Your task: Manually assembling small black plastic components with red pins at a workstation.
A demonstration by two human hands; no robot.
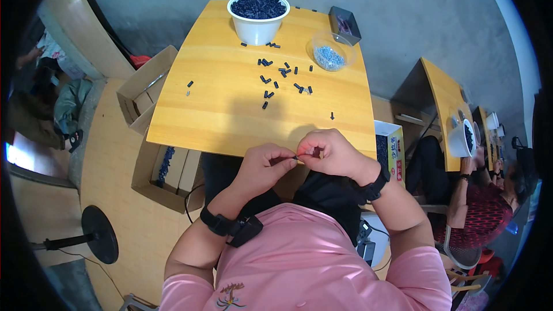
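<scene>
Just past the table's front edge, my two hands meet fingertip to fingertip. My left hand (264, 166) is closed in a pinch on a small black piece (296, 158), mostly hidden by the fingers. Thumb and forefinger of my right hand (334, 152) are pinched at the other end of it; what they grip is too small to make out. Several short black cylindrical pieces (276, 84) lie scattered over the wooden table (199, 121). One black piece with a wider end (332, 116) stands apart, nearest my right hand.
A white tub (256, 31) heaped with black pieces stands at the back. Right of it are a clear bowl (331, 52) of small silvery-blue parts and a dark tray (345, 25). Cardboard boxes (173, 181) sit left of the table. People work at tables on the right.
</scene>
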